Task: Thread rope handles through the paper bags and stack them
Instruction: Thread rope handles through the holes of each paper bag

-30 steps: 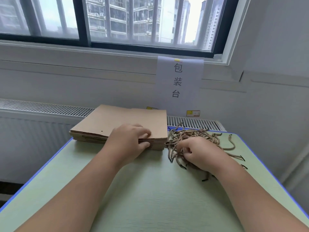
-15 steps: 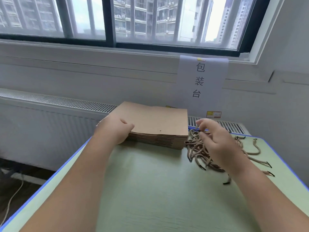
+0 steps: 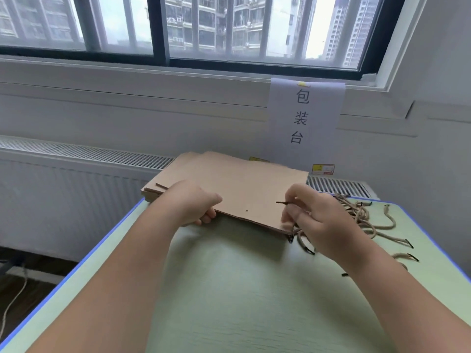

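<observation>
A person's left hand [image 3: 196,205] is gripping the near edge of a stack of flat brown paper bags [image 3: 244,182], thumb on top, fingers curling underneath. The right hand [image 3: 316,220] is pinching a rope handle [image 3: 283,203] near its dark tip, above the top bag. The stack is lying at the far side of a green table [image 3: 242,289], loose rope handles [image 3: 362,217] piled just right of it.
</observation>
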`<state>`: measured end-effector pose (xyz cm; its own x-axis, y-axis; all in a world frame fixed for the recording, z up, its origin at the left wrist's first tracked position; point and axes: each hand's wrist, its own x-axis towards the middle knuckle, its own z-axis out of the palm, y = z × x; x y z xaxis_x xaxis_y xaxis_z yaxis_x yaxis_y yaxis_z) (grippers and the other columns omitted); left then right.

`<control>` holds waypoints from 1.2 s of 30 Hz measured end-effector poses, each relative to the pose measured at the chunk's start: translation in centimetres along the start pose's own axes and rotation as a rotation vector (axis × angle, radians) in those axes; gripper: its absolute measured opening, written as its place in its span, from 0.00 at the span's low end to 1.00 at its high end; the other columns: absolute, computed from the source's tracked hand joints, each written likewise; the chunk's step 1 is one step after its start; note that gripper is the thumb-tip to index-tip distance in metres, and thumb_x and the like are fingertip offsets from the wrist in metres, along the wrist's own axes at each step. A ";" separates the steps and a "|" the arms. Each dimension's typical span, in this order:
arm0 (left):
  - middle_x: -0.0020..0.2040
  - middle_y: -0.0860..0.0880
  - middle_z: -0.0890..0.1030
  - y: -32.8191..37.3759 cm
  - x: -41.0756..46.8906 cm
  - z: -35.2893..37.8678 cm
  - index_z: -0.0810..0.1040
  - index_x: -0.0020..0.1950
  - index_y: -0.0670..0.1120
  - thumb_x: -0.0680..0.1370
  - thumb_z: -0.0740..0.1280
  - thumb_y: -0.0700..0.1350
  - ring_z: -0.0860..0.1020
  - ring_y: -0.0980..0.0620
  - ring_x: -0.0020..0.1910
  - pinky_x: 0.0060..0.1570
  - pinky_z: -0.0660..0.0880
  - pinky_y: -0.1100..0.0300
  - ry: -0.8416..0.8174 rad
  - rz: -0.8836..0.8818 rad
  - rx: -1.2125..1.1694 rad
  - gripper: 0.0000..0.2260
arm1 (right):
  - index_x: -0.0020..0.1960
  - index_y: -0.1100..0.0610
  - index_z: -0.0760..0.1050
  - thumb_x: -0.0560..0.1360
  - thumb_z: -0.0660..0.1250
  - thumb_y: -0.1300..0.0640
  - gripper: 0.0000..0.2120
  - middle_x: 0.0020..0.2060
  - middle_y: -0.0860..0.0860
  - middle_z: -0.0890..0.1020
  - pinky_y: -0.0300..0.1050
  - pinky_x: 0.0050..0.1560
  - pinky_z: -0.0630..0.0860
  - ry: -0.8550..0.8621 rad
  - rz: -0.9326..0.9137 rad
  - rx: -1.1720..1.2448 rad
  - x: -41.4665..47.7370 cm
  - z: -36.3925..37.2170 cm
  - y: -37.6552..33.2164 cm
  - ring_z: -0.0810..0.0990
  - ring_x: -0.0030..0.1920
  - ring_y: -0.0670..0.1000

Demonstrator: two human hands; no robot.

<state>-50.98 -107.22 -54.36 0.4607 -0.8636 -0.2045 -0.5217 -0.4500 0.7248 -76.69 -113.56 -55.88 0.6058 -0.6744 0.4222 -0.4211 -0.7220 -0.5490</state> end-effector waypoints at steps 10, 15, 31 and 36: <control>0.34 0.48 0.82 0.3 0.1 0.5 0.81 0.40 0.43 0.79 0.72 0.52 0.75 0.52 0.31 0.30 0.71 0.62 0.055 -0.040 -0.131 0.15 | 0.45 0.45 0.73 0.80 0.64 0.58 0.09 0.48 0.42 0.86 0.60 0.60 0.78 -0.086 0.103 0.231 0.0 0.8 0.7 0.84 0.53 0.51; 0.38 0.52 0.80 0.3 -0.6 0.9 0.79 0.39 0.50 0.71 0.77 0.60 0.77 0.53 0.40 0.38 0.70 0.57 0.332 0.296 0.177 0.15 | 0.47 0.43 0.76 0.79 0.68 0.56 0.07 0.53 0.39 0.82 0.52 0.55 0.79 0.137 0.182 0.148 0.5 -1.4 2.3 0.82 0.52 0.47; 0.78 0.61 0.68 1.4 -0.5 4.6 0.70 0.76 0.65 0.78 0.64 0.69 0.66 0.54 0.77 0.71 0.67 0.56 0.114 0.486 0.500 0.27 | 0.79 0.42 0.59 0.79 0.57 0.33 0.31 0.79 0.46 0.63 0.56 0.77 0.58 -0.380 0.388 -0.481 1.6 -1.2 7.1 0.59 0.79 0.52; 0.77 0.59 0.70 1.8 -0.8 5.2 0.72 0.75 0.62 0.80 0.64 0.64 0.68 0.54 0.76 0.68 0.66 0.58 0.135 0.536 0.455 0.23 | 0.80 0.45 0.60 0.81 0.59 0.37 0.30 0.77 0.45 0.65 0.52 0.75 0.61 -0.411 0.281 -0.481 -1.3 -1.1 5.0 0.62 0.77 0.50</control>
<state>-55.99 -108.51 -56.34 0.1269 -0.9700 0.2075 -0.9355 -0.0474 0.3502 -80.37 -116.45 -58.37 0.5966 -0.8011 -0.0484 -0.7945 -0.5811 -0.1763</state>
